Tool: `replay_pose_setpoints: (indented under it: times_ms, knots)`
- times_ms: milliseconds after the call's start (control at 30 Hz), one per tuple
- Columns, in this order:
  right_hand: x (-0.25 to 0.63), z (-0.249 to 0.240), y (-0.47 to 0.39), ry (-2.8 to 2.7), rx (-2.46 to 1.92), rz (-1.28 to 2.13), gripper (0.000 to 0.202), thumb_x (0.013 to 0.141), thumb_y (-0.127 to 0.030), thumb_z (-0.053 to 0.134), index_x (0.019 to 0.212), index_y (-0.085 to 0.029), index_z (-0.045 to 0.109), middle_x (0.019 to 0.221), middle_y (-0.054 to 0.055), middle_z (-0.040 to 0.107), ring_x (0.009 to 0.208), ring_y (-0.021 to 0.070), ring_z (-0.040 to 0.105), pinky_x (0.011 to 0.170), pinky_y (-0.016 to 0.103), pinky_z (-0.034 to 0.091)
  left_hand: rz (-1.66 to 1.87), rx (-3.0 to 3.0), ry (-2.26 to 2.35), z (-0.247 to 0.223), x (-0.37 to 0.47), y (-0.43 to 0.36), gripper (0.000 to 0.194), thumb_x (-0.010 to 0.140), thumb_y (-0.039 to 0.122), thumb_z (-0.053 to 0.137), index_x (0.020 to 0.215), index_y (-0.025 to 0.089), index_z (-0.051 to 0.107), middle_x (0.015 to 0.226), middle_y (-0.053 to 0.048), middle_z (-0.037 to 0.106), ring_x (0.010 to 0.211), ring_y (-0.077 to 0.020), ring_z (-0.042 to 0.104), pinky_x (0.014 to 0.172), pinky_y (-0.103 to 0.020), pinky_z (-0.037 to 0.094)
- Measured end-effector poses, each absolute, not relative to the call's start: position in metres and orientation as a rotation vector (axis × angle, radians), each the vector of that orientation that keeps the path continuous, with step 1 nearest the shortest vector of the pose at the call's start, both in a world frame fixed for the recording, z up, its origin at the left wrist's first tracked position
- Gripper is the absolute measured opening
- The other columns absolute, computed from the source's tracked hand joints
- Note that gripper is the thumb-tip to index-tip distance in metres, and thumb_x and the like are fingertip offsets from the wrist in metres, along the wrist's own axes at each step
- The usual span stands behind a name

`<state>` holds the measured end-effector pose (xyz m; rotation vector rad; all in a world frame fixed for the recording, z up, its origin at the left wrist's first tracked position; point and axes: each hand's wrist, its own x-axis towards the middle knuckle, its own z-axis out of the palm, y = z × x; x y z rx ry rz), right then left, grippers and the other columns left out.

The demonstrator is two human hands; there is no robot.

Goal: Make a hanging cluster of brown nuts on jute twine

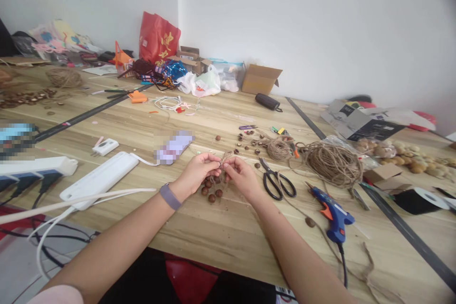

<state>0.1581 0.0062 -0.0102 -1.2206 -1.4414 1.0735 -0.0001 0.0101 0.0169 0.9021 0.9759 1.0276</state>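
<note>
My left hand (201,171), with a grey-purple band at its wrist, is closed in a pinch on thin brown twine (227,156). Opposite it, my right hand (242,176) pinches the same twine, fingertips almost meeting those of the left. Below the fingers hangs or lies a cluster of round, shiny brown nut-like balls (212,197), partly hidden by both hands. Whether the cluster touches the table cannot be made out. Black-handled scissors (280,185) lie open just right of my right hand. Loose brown shells (240,137) are scattered beyond the hands.
A blue glue gun (333,216) lies at right, its cord running off the front edge. Behind it sit a large twine coil (335,162) and a smaller twine ball (280,148). A white power strip (99,180) with cables is at left. Bags and boxes (261,79) line the wall.
</note>
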Motion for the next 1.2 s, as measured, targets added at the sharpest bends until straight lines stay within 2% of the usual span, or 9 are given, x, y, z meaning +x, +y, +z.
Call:
replay_pose_setpoints:
  times_ms: [333,600,933,1200]
  knots:
    - [0.1560,-0.0118,0.0048,-1.454,-1.194,1.054,0.029,0.075,-0.052,0.067,0.078,-0.024,0.058,0.061,-0.003,0.060,0.048,0.0134,0.054,0.050,0.027,0.044,1.032,1.040,1.020,0.0169,-0.0008,0.0085,0.006,0.077,0.012,0.067,0.080,0.014,0.062,0.056,0.002,0.062,0.047,-0.0085,0.055,0.050,-0.019,0.042]
    - [0.1570,-0.0116,0.0047,-1.453,-1.211,1.037,0.028,0.075,-0.051,0.067,0.080,-0.024,0.059,0.060,-0.004,0.059,0.048,0.0135,0.054,0.050,0.027,0.043,1.051,0.940,0.947,0.0154,0.0003,0.0108,0.006,0.076,0.008,0.065,0.079,0.012,0.063,0.065,0.000,0.065,0.056,-0.0094,0.061,0.059,-0.022,0.048]
    - [0.1565,-0.0106,0.0034,-1.487,-1.189,1.037,0.028,0.077,-0.051,0.065,0.078,-0.024,0.058,0.061,-0.003,0.062,0.048,0.0136,0.055,0.049,0.027,0.043,1.027,1.001,0.982,0.0094,-0.0010,0.0111,0.016,0.070,0.015,0.073,0.080,0.015,0.060,0.060,0.003,0.062,0.051,-0.0093,0.058,0.047,-0.018,0.040]
    - [0.1546,-0.0113,0.0040,-1.460,-1.190,1.055,0.031,0.075,-0.054,0.067,0.077,-0.024,0.058,0.060,-0.003,0.061,0.047,0.0133,0.054,0.049,0.027,0.042,1.023,1.031,1.034,0.0147,-0.0003,0.0084,0.007,0.076,0.012,0.065,0.081,0.015,0.062,0.058,0.002,0.062,0.050,-0.0099,0.057,0.045,-0.019,0.038]
